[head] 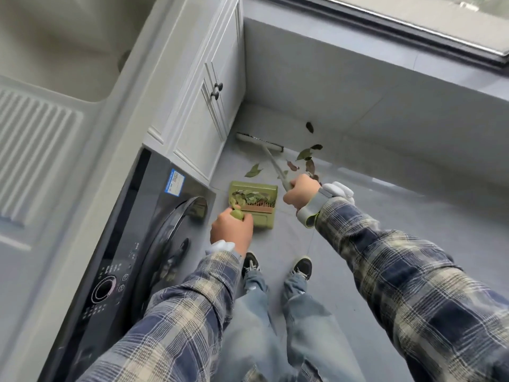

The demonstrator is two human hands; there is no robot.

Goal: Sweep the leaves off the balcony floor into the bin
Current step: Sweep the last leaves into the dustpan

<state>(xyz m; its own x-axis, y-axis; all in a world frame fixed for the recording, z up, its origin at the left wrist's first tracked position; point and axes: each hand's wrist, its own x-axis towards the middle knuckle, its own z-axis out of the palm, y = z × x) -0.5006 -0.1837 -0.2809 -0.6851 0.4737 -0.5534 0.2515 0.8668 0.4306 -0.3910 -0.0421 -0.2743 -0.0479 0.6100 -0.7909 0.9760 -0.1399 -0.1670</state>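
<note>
Right hand [301,193] grips the broom handle [275,166], left hand [231,230] clutches the green dustpan [265,219], part-loaded. Broom head [259,142] sits in the far corner of the floor [385,216], loose leaves [304,155] just beside it. Gathering step, I'd say; next, draw them panward.

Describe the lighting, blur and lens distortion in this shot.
Head view: soft, even daylight, apparently from the window, with faint shadows; the wide-angle lens bows the cabinet and washing machine edges; the machine's door shows reflections; the broom handle above the right hand looks slightly smeared; the leaves on the floor are fairly sharp.
</note>
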